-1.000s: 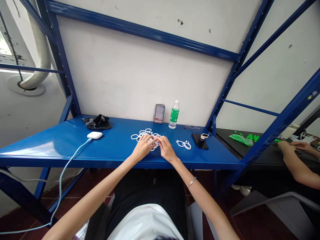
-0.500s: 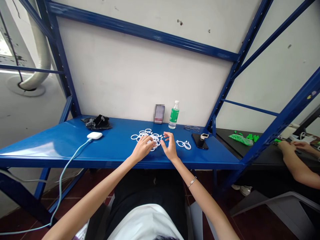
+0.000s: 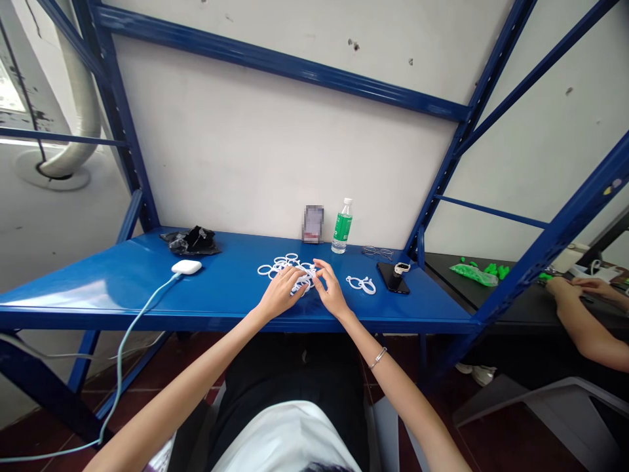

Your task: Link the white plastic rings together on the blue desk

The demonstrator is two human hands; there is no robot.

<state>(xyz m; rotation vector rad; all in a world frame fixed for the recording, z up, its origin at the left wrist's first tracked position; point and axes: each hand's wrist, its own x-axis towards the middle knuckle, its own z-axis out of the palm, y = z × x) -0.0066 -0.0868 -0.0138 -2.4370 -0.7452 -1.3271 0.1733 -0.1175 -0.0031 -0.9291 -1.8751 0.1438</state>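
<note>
A loose pile of white plastic rings (image 3: pixel 279 265) lies on the blue table in front of me. My left hand (image 3: pixel 281 290) is at the near side of the pile, its fingers and thumb closed on a white ring that they partly hide. Facing it from the right, my right hand (image 3: pixel 330 288) has its thumb and fingertips bent around a small white piece (image 3: pixel 313 270), close to the left fingertips. Further right lie a few white rings with small loops (image 3: pixel 362 284), apart from the pile.
A black phone (image 3: pixel 393 279) carries a white watch-like item (image 3: pixel 401 268). Behind stand a water bottle (image 3: pixel 343 227), a blurred upright box (image 3: pixel 312 224) and glasses (image 3: pixel 377 252). Leftward are a black bag (image 3: pixel 191 240) and a white charger (image 3: pixel 186 267) with a cable. A co-worker's hands (image 3: pixel 565 287) are at the right.
My right hand has moved slightly left, bringing its fingertips up to the left hand's. The left hand has barely shifted. The separate rings at right lie unchanged.
</note>
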